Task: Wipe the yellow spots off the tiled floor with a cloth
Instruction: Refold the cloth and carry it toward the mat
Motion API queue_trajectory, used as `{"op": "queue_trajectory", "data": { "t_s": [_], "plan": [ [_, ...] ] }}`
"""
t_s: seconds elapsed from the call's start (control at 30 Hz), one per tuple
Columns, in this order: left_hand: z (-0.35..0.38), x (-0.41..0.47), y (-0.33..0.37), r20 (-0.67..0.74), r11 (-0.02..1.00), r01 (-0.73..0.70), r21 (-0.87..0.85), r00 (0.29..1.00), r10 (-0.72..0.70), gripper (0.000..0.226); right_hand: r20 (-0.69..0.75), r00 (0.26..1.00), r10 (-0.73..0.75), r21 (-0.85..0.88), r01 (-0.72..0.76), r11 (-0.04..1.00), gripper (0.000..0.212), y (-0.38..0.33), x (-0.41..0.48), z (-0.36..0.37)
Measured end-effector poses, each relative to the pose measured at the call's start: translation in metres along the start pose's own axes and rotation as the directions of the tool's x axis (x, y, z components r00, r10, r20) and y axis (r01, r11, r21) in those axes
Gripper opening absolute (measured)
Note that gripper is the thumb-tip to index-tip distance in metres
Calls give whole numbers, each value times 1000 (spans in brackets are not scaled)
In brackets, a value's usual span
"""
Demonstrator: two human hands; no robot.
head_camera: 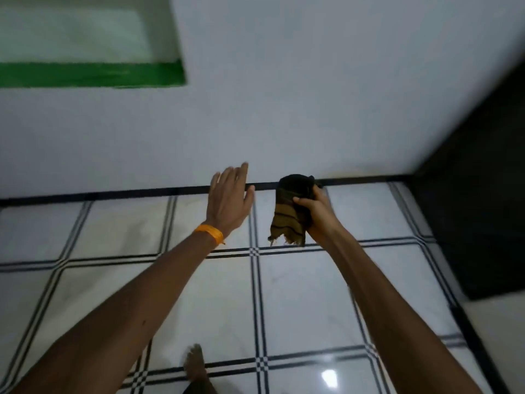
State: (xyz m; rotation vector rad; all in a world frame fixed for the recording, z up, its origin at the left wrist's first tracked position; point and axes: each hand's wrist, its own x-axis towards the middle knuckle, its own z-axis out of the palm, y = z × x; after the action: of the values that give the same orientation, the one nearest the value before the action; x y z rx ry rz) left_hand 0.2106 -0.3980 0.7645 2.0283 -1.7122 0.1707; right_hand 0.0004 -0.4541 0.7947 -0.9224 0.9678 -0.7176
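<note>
My right hand [316,211] grips a bunched brown cloth [289,220] with dark stripes, held up in the air in front of me; its frayed lower edge hangs free. My left hand [230,197] is raised beside it, fingers straight and spread, holding nothing, with an orange band on the wrist. Below both hands lies the white tiled floor [301,297] with black double border lines. No yellow spots show on the tiles in view.
A white wall [284,95] rises behind the floor, with a dark skirting line [113,193] at its foot. A green-edged recess [91,73] sits at upper left. A dark opening [477,209] stands at right. My bare foot [196,365] is at the bottom.
</note>
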Motion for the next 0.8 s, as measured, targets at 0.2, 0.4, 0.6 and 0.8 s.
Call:
{"op": "queue_trajectory", "data": {
  "t_s": [0.2,0.4,0.6,0.8],
  "plan": [
    [58,33,195,74,959,-260,-112,960,270,57,-290,956,-52,84,79,993,42,-30,-91,-184],
    [132,38,412,116,787,-546,-289,796,595,58,-639,769,-25,209,205,956,46,-27,-192,-357],
    [189,4,598,139,558,-688,-464,566,813,59,-861,507,34,238,343,909,47,-11,-299,-476],
    [213,-85,743,96,279,-778,-563,273,957,55,-953,245,179,285,521,805,36,31,-416,-555]
  ]
}}
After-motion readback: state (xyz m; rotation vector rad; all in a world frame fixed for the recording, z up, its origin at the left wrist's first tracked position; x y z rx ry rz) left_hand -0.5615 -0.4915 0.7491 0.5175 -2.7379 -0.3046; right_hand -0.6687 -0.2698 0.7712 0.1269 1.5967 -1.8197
